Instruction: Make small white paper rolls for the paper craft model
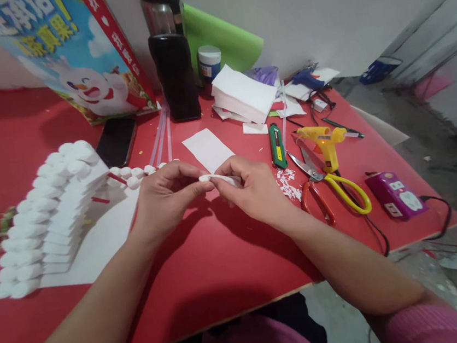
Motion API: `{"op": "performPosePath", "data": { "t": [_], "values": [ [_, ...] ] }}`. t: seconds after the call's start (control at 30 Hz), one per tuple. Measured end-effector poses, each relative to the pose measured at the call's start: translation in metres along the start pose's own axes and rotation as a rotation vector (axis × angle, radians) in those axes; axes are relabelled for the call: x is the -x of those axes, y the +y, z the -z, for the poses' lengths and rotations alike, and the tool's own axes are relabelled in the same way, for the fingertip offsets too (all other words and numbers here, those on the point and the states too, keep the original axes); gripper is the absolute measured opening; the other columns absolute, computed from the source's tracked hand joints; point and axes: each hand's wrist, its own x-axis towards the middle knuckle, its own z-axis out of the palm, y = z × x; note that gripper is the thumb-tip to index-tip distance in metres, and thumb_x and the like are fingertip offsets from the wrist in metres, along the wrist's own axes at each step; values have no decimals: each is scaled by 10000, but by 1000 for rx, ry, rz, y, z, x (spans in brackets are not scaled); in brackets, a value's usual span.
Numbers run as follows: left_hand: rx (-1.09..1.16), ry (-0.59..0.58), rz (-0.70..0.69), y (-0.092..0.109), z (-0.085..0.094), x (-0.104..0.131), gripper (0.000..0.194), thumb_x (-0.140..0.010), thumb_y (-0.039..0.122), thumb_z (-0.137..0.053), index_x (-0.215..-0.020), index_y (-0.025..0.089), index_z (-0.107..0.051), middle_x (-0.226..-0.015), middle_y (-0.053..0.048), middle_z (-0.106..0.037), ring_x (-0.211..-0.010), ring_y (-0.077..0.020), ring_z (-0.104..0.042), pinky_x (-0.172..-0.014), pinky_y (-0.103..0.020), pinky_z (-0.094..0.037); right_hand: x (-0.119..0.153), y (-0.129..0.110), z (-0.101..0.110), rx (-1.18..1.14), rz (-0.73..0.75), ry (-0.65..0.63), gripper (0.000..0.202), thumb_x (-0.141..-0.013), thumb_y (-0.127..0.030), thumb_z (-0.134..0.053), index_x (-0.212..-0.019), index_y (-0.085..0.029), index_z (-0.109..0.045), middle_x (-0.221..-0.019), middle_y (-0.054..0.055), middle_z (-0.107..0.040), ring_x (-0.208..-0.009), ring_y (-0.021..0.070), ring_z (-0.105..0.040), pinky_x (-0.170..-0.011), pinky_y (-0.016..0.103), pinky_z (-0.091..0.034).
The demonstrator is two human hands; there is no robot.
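Both hands meet over the middle of the red table. My left hand (168, 192) pinches one end of a small white rolled piece (206, 178), which looks like paper or thin foam. My right hand (251, 188) has its fingers closed round the other end, hiding part of it. Just beyond the fingertips lies a flat white sheet (209, 147). To the left stands a stepped white model (57, 205), with rounded white pieces along its edge and folded white strips beside them, resting on a white base sheet (110, 242).
At right lie scissors (313, 173), a yellow glue gun (326, 141), a green cutter (277, 145), white scraps (289, 185) and a purple power box (396, 193) with a cable. Behind are a paper stack (244, 92), a phone (118, 141), a black bottle-like object (175, 78) and clear glue sticks (160, 132).
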Motion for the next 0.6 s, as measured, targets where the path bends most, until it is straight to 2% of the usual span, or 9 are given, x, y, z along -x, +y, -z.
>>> {"op": "performPosePath", "data": {
  "t": [0.17, 0.37, 0.6],
  "values": [
    [82, 6, -10, 3, -2, 2, 215, -717, 213, -939, -793, 204, -738, -784, 0, -770, -719, -160, -736, -688, -269, -616, 3, 0, 3, -51, 171, -40, 146, -1018, -294, -636, -941, -190, -704, -773, -20, -720, -654, 103, -612, -635, 240, -445],
    [119, -61, -38, 3, 0, 1, 270, -690, 247, -974, -760, 205, -717, -757, -5, -759, -696, -174, -738, -665, -295, -628, 1, 1, 11, -6, 389, -97, 139, -1044, -214, -613, -947, -185, -708, -801, -10, -733, -702, 100, -660, -692, 234, -478],
    [95, -30, -12, 6, -4, 2, 368, -622, 312, -1015, -724, 201, -678, -699, 2, -745, -628, -176, -734, -610, -290, -623, 0, 3, 11, 40, 367, -98, 125, -1035, -217, -624, -945, -179, -703, -790, -18, -740, -659, 93, -633, -652, 226, -455]
  ]
}}
